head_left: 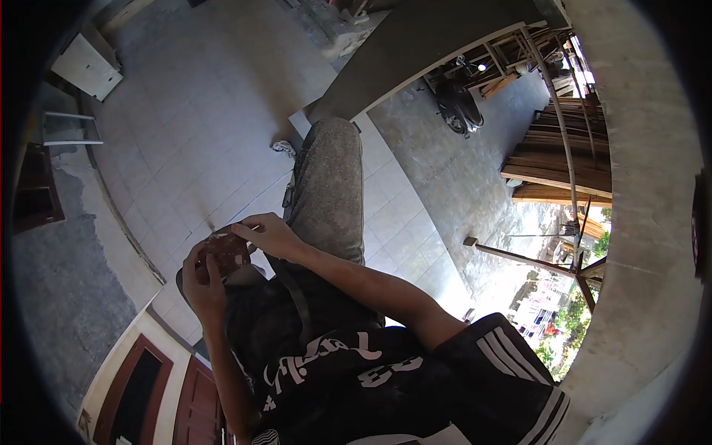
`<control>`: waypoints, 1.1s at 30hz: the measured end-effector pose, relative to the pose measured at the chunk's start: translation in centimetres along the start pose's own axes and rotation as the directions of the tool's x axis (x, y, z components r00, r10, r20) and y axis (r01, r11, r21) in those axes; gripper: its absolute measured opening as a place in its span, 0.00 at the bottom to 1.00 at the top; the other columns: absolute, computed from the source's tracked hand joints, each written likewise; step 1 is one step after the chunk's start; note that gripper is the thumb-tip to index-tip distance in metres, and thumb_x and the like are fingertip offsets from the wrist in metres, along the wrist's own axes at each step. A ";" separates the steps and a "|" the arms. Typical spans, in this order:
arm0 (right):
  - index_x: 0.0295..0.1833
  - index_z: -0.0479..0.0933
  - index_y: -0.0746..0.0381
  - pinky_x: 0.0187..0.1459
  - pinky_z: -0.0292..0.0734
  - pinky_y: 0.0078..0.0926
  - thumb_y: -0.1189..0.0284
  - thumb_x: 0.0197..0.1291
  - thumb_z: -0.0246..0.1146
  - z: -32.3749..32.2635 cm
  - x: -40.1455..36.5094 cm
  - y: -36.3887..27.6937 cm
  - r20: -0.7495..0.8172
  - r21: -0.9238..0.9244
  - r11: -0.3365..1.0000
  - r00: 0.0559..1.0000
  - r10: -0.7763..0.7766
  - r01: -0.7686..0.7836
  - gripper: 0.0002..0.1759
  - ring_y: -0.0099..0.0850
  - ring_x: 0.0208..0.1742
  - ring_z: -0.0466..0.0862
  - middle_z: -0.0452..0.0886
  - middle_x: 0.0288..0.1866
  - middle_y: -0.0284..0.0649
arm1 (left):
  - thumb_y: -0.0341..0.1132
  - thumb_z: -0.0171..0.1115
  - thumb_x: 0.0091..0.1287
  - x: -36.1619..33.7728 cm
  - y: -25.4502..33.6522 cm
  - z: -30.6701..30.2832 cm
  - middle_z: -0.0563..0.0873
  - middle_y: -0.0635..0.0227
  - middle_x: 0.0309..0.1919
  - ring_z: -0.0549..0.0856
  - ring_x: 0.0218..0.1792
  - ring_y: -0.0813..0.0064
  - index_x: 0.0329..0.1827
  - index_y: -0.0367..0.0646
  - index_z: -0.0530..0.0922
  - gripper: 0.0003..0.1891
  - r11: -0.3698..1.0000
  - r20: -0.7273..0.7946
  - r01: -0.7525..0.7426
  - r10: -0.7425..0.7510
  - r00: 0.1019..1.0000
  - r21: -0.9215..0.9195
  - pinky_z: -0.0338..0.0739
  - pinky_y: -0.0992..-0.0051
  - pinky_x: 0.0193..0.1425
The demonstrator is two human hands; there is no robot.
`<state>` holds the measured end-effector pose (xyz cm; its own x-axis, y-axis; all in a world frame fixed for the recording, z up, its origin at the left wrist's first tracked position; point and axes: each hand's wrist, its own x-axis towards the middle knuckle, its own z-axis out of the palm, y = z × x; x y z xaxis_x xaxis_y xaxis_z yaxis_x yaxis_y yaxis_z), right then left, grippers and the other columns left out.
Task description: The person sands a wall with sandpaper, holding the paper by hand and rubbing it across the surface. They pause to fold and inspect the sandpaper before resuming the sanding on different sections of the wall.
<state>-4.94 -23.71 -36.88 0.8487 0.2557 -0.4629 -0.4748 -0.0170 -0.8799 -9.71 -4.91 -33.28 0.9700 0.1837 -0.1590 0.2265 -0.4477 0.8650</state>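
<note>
A small reddish-brown piece [227,254] with pale patches is held up over my lap; its exact kind I cannot make out. My left hand [202,288] wraps round its lower left side, with the fingers curled against it. At its upper right edge, my right hand [273,236] has thumb and fingers closed on the rim. Something whitish shows just below the piece, partly hidden. My bent leg in grey trousers [330,185] lies beyond the hands, and a dark strap [297,297] crosses my lap.
Pale floor tiles [193,111] spread ahead, with a crumpled cloth-like thing [282,148] near my knee. A motorcycle [458,107] stands at the upper right, near stacked wooden planks [560,159]. A white box-like cabinet [87,67] stands at the upper left. Brown-framed doors [137,389] are at the lower left.
</note>
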 end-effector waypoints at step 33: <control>0.55 0.76 0.68 0.52 0.74 0.43 0.73 0.64 0.54 0.0 -3.0 -2.1 0.434 -0.274 0.904 0.881 -0.190 0.330 0.17 0.50 0.50 0.82 0.82 0.46 0.54 | 0.35 0.64 0.70 1.0 0.9 -0.7 0.89 0.60 0.42 0.84 0.43 0.77 0.50 0.30 0.84 0.14 0.961 0.415 0.201 -0.107 0.903 -0.191 0.77 0.77 0.52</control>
<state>-6.52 -24.42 -33.59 0.7365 0.6480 -0.1941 -0.0853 -0.1956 -0.9770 -8.56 -4.53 -32.29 0.8886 -0.1494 -0.4337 0.3963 -0.2261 0.8898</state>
